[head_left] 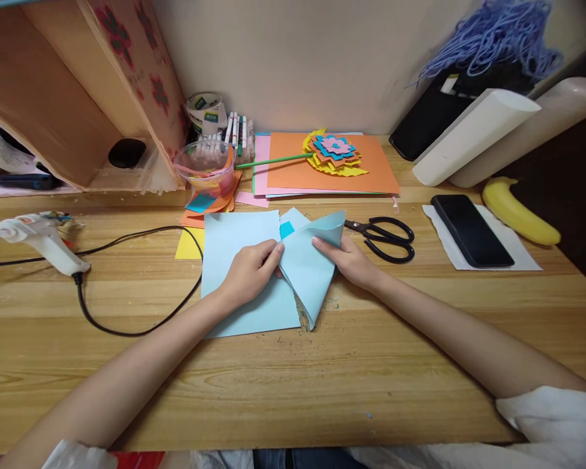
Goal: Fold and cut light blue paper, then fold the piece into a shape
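A light blue paper sheet (244, 228) lies on the wooden table in the middle. Its right part, a curled light blue piece (312, 260), is lifted, with a ragged edge between the two. My left hand (255, 268) rests over the flat sheet and pinches the paper at that edge, thumb on top. On the right, my right hand (346, 259) grips the curled piece, thumb in front and the other fingers hidden behind it. A small bright blue piece (286, 229) shows just above my left thumb. Black-handled scissors (385, 238) lie right of my right hand.
A glue gun (43, 241) with a black cable lies left. Behind stand a clear cup (208, 172) and markers (239, 133); a paper flower (334, 153) rests on orange paper (283, 169). Rightward are a phone (471, 231), a banana (520, 212) and a white roll (473, 140).
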Tool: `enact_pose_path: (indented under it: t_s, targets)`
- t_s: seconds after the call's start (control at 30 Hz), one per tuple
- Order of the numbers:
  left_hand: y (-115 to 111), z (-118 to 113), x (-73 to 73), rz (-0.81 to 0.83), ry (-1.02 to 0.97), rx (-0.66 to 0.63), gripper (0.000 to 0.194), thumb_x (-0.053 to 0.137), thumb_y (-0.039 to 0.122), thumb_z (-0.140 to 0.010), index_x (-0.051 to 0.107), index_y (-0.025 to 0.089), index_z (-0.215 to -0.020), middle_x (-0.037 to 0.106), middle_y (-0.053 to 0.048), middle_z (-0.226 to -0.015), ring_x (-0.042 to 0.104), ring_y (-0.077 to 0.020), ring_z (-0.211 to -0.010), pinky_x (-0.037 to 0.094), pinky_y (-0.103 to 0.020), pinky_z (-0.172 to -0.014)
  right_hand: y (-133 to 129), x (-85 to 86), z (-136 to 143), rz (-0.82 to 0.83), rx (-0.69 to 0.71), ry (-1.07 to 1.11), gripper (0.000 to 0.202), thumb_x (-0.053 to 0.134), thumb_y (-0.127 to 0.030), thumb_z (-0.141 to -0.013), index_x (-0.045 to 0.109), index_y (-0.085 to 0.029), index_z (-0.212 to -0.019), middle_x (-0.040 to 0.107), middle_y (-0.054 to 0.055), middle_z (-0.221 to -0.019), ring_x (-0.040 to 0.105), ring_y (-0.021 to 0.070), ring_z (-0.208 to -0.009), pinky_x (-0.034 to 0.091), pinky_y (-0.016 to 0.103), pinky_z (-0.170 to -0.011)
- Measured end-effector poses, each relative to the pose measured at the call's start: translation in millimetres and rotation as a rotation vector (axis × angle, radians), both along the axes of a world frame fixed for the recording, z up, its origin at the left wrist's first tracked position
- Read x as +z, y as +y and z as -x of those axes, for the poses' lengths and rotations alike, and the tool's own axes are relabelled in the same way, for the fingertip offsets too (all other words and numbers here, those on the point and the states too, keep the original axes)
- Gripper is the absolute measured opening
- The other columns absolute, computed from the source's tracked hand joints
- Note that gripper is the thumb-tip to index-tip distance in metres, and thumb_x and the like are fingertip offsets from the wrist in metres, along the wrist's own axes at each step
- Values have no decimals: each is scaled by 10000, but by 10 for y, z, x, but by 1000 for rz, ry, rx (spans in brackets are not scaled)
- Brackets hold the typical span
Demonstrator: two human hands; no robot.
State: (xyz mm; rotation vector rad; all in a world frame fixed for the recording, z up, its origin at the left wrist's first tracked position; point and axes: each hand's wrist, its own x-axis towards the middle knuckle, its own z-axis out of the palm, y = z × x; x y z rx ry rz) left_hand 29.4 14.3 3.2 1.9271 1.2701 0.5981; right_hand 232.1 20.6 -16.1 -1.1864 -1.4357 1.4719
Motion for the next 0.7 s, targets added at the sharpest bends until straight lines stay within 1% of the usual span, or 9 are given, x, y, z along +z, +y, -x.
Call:
enact_pose_path:
  t_s: [0.2, 0.37, 0.47, 0.53, 0.63, 0.7]
  targets:
    - [-1, 0, -4, -4, -20, 15, 408, 307, 411, -916, 479, 186, -623, 582, 34, -574, 517, -117, -559, 364, -237, -599, -2, 16, 9, -33, -25, -10, 285, 551, -444, -796, 602, -165, -817, 616, 25, -789, 545, 148, -695, 461, 245, -616]
    - [-7, -5, 6, -5, -35, 39, 414, 306, 412, -916, 475, 186, -612, 569, 34, -565, 507, -115, -549, 365, -240, -598, 19, 20, 16, -54, -68, -11, 279, 622, -423, -740, 618, -156, -822, 650, 46, -822, 567, 164, -697, 468, 262, -606]
    - [-8, -6, 15, -2, -38, 44, 415, 306, 411, -916, 480, 187, -613, 571, 34, -567, 509, -116, -552, 367, -241, -601, 26, 32, 25, -57, -98, 4, 292, 655, -423, -709, 612, -157, -823, 656, 45, -820, 567, 155, -667, 466, 259, -582]
    - [-6, -6, 18, 4, -34, 47, 414, 302, 410, -916, 482, 188, -616, 577, 31, -573, 514, -120, -559, 369, -244, -604, 26, 43, 28, -52, -117, -7, 305, 640, -452, -715, 592, -158, -778, 635, 26, -723, 535, 131, -579, 437, 237, -509]
    - [-3, -4, 15, 7, -37, 47, 413, 297, 404, -918, 479, 189, -616, 583, 29, -578, 520, -124, -571, 376, -245, -617, 24, 49, 26, -27, -139, -27, 379, 565, -530, -752, 523, -166, -654, 524, -20, -524, 442, 93, -436, 347, 210, -392]
    - [-3, -2, 10, 8, -44, 48, 414, 294, 400, -920, 478, 189, -616, 584, 29, -580, 524, -126, -579, 378, -246, -625, 26, 40, 21, -14, -149, -20, 440, 521, -574, -765, 468, -175, -586, 462, -35, -457, 403, 82, -385, 309, 206, -354]
